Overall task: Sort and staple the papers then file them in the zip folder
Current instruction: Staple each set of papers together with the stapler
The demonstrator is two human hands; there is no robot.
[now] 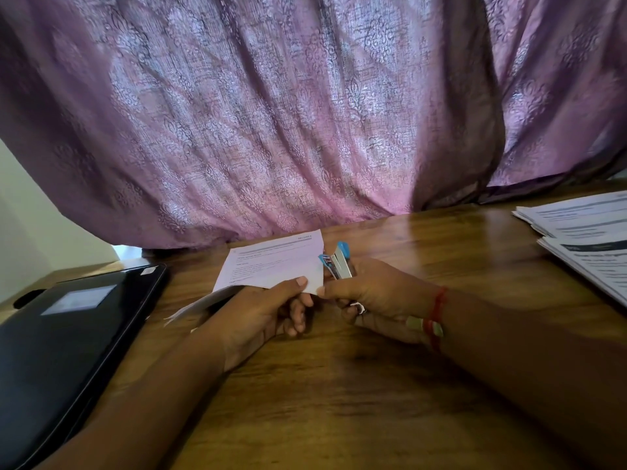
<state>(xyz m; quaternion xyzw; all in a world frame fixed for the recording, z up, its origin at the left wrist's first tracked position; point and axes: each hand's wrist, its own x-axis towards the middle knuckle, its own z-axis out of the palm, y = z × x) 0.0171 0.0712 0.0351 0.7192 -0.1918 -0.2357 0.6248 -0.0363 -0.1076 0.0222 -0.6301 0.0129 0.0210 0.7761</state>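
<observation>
Counted items. Two hands: the left hand [271,310] and the right hand [369,296]. One stapler [337,262], blue and metal. One held set of papers [271,262], its sheet number not discernible. Two further stacks of printed papers at the right edge: a far stack [576,215] and a near stack [597,262]. One black zip folder [68,334] at the left, bearing one pale label [79,299]. One red thread band [436,320] on the right wrist. One wooden worktop [339,385]. One purple patterned curtain [271,113] behind.
</observation>
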